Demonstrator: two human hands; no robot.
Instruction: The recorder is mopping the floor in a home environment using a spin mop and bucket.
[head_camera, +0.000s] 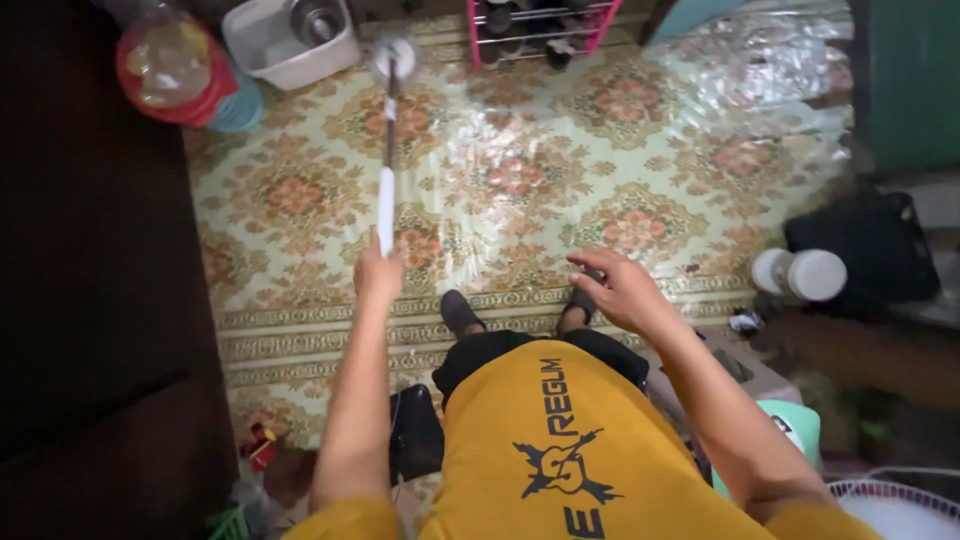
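The left hand (378, 272) is wrapped tight round the near end of a long mop handle (386, 180), which runs away across the patterned floor (560, 170) to a round mop head (392, 58) resting near the floor's far edge, just beside a white tub (290, 45). The right hand (618, 290) hangs loose and holds nothing, fingers half spread above the person's feet. A pink shoe rack (540, 30) stands along the far edge.
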